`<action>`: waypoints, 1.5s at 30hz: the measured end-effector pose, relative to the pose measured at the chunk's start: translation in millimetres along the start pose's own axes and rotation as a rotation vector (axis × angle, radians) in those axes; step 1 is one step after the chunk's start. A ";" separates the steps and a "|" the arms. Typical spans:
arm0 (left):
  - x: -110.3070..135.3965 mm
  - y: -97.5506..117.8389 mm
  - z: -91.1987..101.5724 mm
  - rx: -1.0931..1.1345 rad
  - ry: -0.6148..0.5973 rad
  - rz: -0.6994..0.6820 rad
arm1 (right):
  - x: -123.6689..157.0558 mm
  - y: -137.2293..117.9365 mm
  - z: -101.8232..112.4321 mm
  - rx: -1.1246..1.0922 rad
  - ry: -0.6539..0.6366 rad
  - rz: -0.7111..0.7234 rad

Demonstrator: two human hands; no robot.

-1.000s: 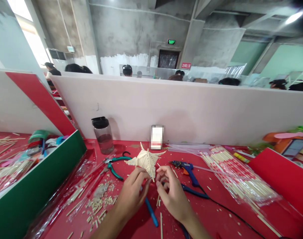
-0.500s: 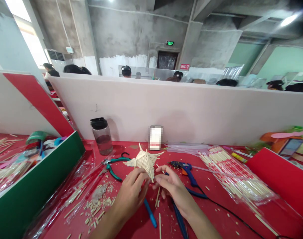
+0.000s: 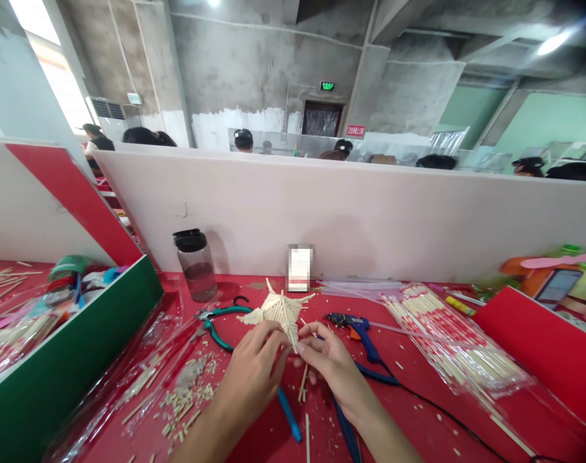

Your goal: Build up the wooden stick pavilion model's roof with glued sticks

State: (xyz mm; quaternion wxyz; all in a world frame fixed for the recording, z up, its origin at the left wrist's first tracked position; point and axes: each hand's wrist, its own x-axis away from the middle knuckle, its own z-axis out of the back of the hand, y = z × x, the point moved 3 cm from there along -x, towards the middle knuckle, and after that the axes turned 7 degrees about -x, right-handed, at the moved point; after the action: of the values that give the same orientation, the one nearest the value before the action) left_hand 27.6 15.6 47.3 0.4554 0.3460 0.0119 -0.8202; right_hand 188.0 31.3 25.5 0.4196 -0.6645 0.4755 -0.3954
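Note:
A star-shaped piece made of glued pale wooden sticks (image 3: 278, 310) stands above the red table (image 3: 418, 411). My left hand (image 3: 254, 373) grips its lower left side, fingers curled. Pinching its lower tip from the right is my right hand (image 3: 329, 370), fingers closed. Under the hands lie a blue-handled tool (image 3: 289, 415) and loose stick pieces.
Green-handled pliers (image 3: 220, 321) lie left of the star, a blue glue gun (image 3: 360, 331) with a black cord to the right. A dark-lidded jar (image 3: 194, 263) stands by the white partition (image 3: 351, 212). Bagged sticks (image 3: 447, 347) lie right; stick offcuts (image 3: 187, 399) litter the left. Other people sit beyond.
My right hand has closed in on the star's lower tip and now pinches it. The left hand keeps its hold. The view has shifted slightly.

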 end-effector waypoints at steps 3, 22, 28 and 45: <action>0.1 0.1 -0.5 -0.048 0.009 -0.009 | 0.0 -1.6 -0.1 -0.005 0.004 -0.003; 8.3 2.7 5.1 -0.329 0.079 -0.332 | 0.6 -8.7 1.6 0.038 -0.007 0.009; 4.0 4.8 1.3 -0.310 0.046 -0.227 | -0.2 -8.7 3.3 0.048 -0.012 0.021; 1.6 2.7 -1.9 -0.269 0.010 -0.076 | -1.9 -8.1 4.3 0.057 -0.027 0.026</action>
State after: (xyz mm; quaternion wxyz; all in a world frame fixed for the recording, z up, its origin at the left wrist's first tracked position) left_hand 30.2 13.4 45.7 0.4662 0.2850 0.1369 -0.8262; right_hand 194.0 35.5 31.3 0.4499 -0.6513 0.4667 -0.3944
